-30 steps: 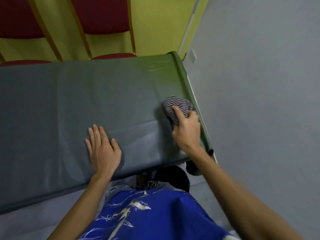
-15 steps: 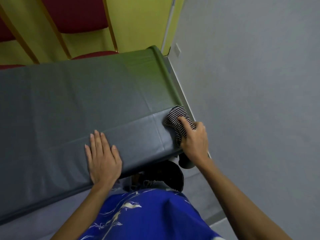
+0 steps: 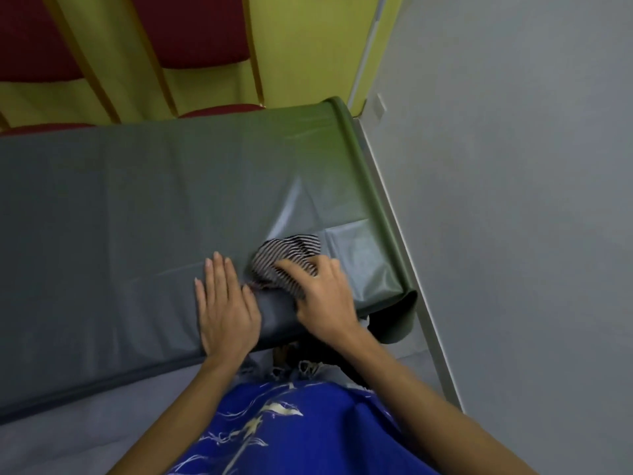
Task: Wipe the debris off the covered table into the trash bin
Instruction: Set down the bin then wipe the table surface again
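Note:
A dark grey-green cover lies over the table, which runs from the left to a grey wall on the right. My right hand presses a black-and-white striped cloth onto the cover near the table's front edge, a little left of the right end. My left hand lies flat on the cover, fingers apart, right beside the cloth. I see no debris on the cover. A dark rounded shape shows under the table's right front corner; I cannot tell if it is the trash bin.
A grey wall stands tight against the table's right end. Red-seated chairs with wooden frames stand behind the table on a yellow-green floor. My blue patterned clothing fills the bottom of the view.
My right hand has slid the striped cloth from the table's right edge leftward along the front, and it now lies next to my left hand, which stayed flat in place.

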{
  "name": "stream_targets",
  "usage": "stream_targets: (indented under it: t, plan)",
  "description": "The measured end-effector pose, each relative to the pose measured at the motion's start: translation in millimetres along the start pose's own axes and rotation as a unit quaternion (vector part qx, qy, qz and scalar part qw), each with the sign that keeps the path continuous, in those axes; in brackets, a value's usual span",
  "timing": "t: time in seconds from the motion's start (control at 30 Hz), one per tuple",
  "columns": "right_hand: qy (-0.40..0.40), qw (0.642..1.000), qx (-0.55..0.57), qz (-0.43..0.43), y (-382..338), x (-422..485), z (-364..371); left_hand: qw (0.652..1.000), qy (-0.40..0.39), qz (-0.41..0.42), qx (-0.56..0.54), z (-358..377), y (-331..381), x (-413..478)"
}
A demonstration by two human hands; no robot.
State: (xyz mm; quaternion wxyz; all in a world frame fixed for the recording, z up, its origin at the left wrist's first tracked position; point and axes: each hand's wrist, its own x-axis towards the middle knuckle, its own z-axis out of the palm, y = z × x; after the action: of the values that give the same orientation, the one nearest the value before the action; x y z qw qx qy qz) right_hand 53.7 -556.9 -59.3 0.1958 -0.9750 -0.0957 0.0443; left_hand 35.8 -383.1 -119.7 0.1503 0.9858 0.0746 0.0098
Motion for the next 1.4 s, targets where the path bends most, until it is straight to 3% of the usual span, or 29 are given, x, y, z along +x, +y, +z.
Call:
stream_targets:
  t: [0.1,0.23,0.27,0.37,0.5,0.6,0.67,0.83,0.93,1.03,1.17,1.27,1.4]
  plan:
    - [0.056,0.997,-0.019,0.046,46.2,1.3,-12.6,1.000,-0.004,-0.002,0.003,0.6,-1.5,0.6]
    - [0.120,0.963,0.070,0.232,68.3,17.7,-28.6,1.000,-0.004,-0.011,-0.006,2.9,-1.0,1.3]
    - [0.128,0.957,0.090,0.243,60.1,22.9,-27.2,1.000,-0.006,-0.012,-0.015,3.3,-1.7,1.7]
    - [0.122,0.970,0.146,0.155,9.5,32.0,-6.9,0.997,0.006,-0.011,-0.073,-4.4,-5.5,3.5]
    - [0.024,0.980,0.194,0.025,-82.0,37.1,32.3,0.992,0.071,-0.078,-0.065,-20.1,-38.6,-3.9]
    - [-0.038,0.988,0.130,-0.080,-127.7,30.8,46.6,0.983,0.086,-0.156,-0.037,-22.6,-79.6,-19.2]
    - [-0.063,0.988,0.074,-0.122,-126.1,32.4,48.1,0.983,0.083,-0.163,-0.015,-21.1,-93.4,-28.2]
    - [-0.031,0.987,-0.010,-0.155,-60.9,56.1,34.1,0.982,0.079,-0.171,-0.019,-18.8,-91.4,-26.8]
    - [0.014,0.998,0.009,-0.062,-25.3,78.6,13.7,0.979,0.081,-0.181,-0.044,-25.0,-98.6,-29.9]
    - [0.050,0.992,0.103,0.048,-38.2,92.1,11.8,0.968,0.117,-0.214,-0.055,-36.6,-111.4,-30.7]
    - [0.020,0.983,0.152,-0.105,-121.0,83.8,38.8,0.963,0.118,-0.238,-0.043,-38.5,-123.9,-16.1]
    - [-0.045,0.970,0.069,-0.228,-163.0,65.8,62.7,0.967,0.097,-0.231,-0.033,-35.1,-124.3,-12.2]
    - [-0.068,0.962,0.020,-0.265,-134.6,70.4,65.3,0.966,0.097,-0.240,-0.014,-30.9,-127.7,-16.8]
